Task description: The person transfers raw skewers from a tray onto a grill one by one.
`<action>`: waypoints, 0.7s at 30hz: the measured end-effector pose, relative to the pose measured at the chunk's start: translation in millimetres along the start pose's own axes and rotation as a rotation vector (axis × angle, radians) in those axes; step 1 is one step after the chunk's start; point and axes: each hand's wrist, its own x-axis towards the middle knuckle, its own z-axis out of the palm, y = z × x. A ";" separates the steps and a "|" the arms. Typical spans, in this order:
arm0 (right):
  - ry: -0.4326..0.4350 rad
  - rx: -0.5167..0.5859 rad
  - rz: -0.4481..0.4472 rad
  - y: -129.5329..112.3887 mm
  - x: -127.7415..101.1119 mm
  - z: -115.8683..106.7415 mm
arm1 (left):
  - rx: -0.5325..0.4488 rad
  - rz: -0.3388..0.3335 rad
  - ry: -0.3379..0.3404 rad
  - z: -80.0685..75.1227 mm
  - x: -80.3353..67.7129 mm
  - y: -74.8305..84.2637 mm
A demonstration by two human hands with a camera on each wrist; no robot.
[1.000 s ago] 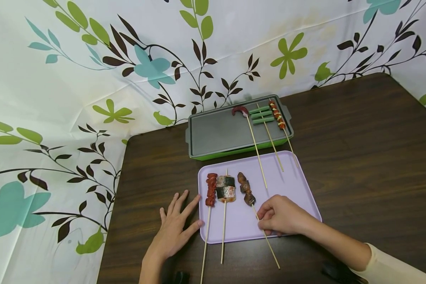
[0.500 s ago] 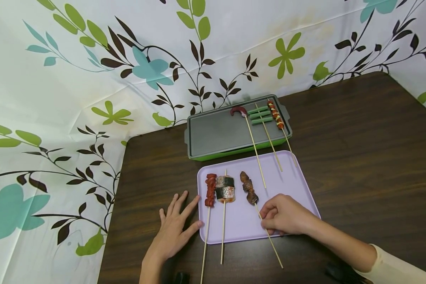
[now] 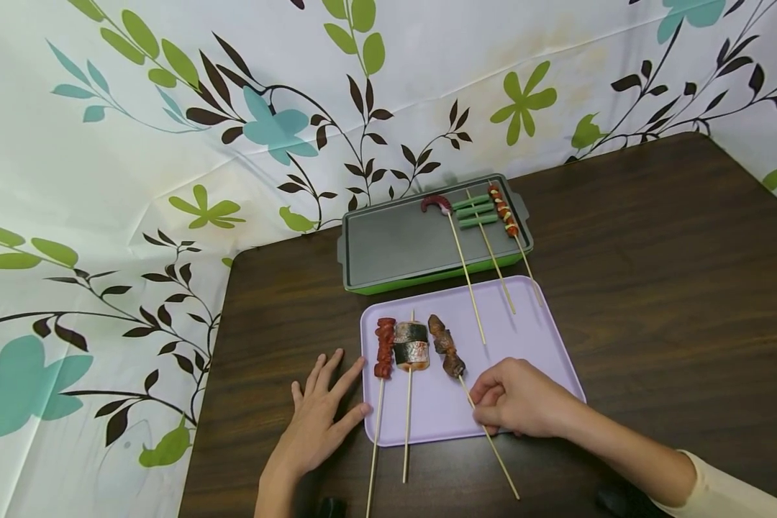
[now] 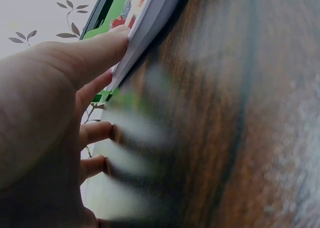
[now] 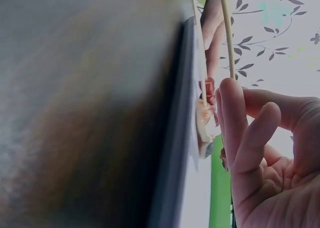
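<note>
My right hand [image 3: 521, 397] pinches the wooden stick of a brown meat skewer [image 3: 447, 348] over the lilac tray [image 3: 518, 324]. In the right wrist view the stick [image 5: 227, 36] passes between thumb and fingers. My left hand [image 3: 314, 421] lies with spread, straight fingers on the table, its thumb and forefinger touching the tray's left edge; the left wrist view has the thumb [image 4: 95, 51] against the rim. Beside it on the tray lie a red skewer [image 3: 385, 348] and a skewer of pale pieces wrapped in black bands [image 3: 411, 345], their sticks overhanging the front edge.
Behind the tray stands a grey-topped green grill [image 3: 395, 241]. At its right side rest a purple tentacle skewer [image 3: 436, 203], a green-stalk skewer [image 3: 476, 210] and a red-and-yellow skewer [image 3: 503, 208], sticks reaching over the tray. A patterned cloth [image 3: 388, 86] hangs behind the dark wood table [image 3: 654, 288].
The brown meat skewer's meat end swung slightly right, then back left toward the banded skewer, with my right hand still pinching its stick. My left hand has stayed in place.
</note>
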 end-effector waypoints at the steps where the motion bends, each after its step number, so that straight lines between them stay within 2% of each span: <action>1: -0.001 -0.005 -0.019 -1.2 -0.5 0.1 | -0.001 0.001 -0.001 0.1 0.1 0.1; 7: -0.003 -0.041 -0.115 -12.5 -1.1 -3.0 | -0.004 0.001 -0.001 0.0 0.4 0.6; 14: 0.002 -0.069 -0.126 -29.4 5.5 -13.0 | -0.006 -0.003 -0.002 0.4 -0.2 -0.2; 21: 0.020 -0.027 -0.084 -44.7 20.0 -30.8 | -0.010 -0.006 -0.008 -0.4 0.7 0.0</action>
